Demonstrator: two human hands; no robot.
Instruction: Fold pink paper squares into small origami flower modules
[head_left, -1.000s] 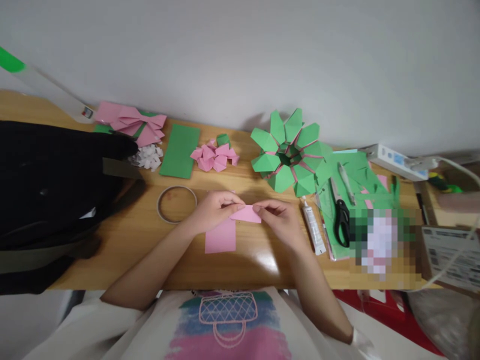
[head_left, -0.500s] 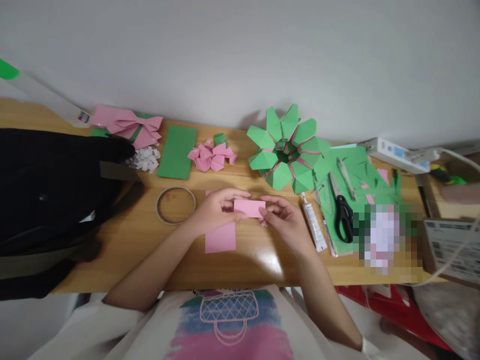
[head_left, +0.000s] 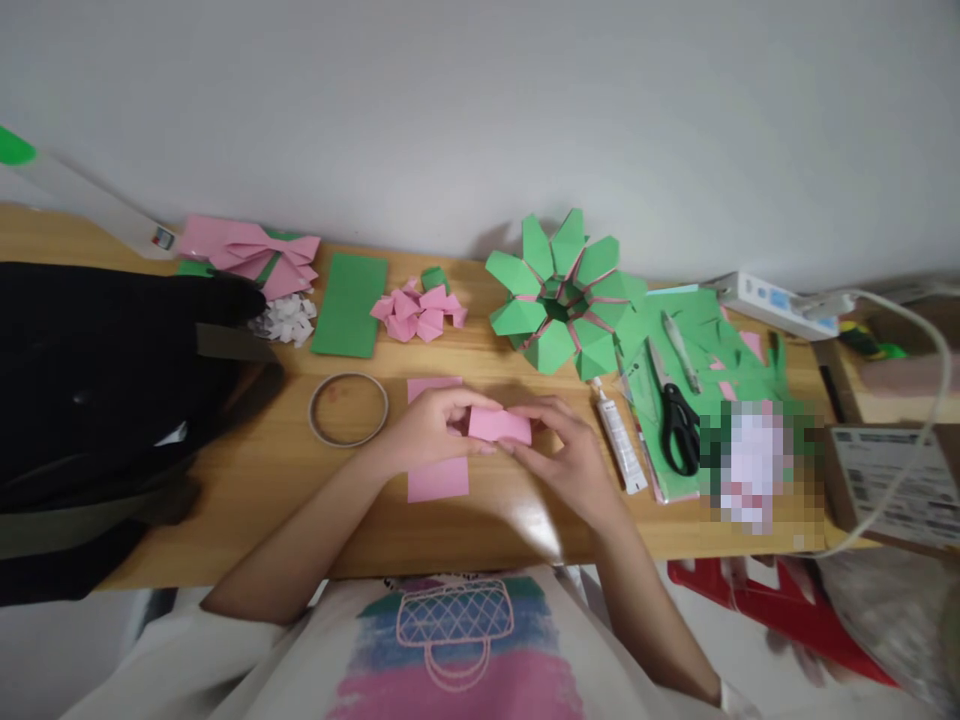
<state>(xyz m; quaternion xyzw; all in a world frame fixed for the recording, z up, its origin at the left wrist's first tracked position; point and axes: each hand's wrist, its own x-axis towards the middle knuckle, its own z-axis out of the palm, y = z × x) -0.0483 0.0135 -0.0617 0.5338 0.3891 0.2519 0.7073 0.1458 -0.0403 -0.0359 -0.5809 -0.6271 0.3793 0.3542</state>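
A small pink paper piece [head_left: 496,426] is pinched between both hands above the table. My left hand [head_left: 435,430] grips its left end, and my right hand [head_left: 559,447] has thumb and fingers closed on its right side. Under my left hand lies a pink paper strip [head_left: 438,482], partly hidden by it. A roll of tape [head_left: 312,424] rests left of the hands. Beyond them sit a cluster of folded pink paper [head_left: 420,312], a green paper sheet [head_left: 350,305] and a ring of green and pink folded paper [head_left: 541,318]. A glue tube [head_left: 621,440] lies right of my right hand.
Black-handled scissors [head_left: 679,430] and a white cutter [head_left: 681,350] lie on green paper at the right. A power strip [head_left: 772,302] with a cable stands behind. A black bag [head_left: 112,420] covers the left side. Pink bows [head_left: 270,255] lie by the wall.
My right hand has shifted its fingers inward along the pink paper piece, and thumb and fingertips now press nearer its middle. The camera view has turned slightly.
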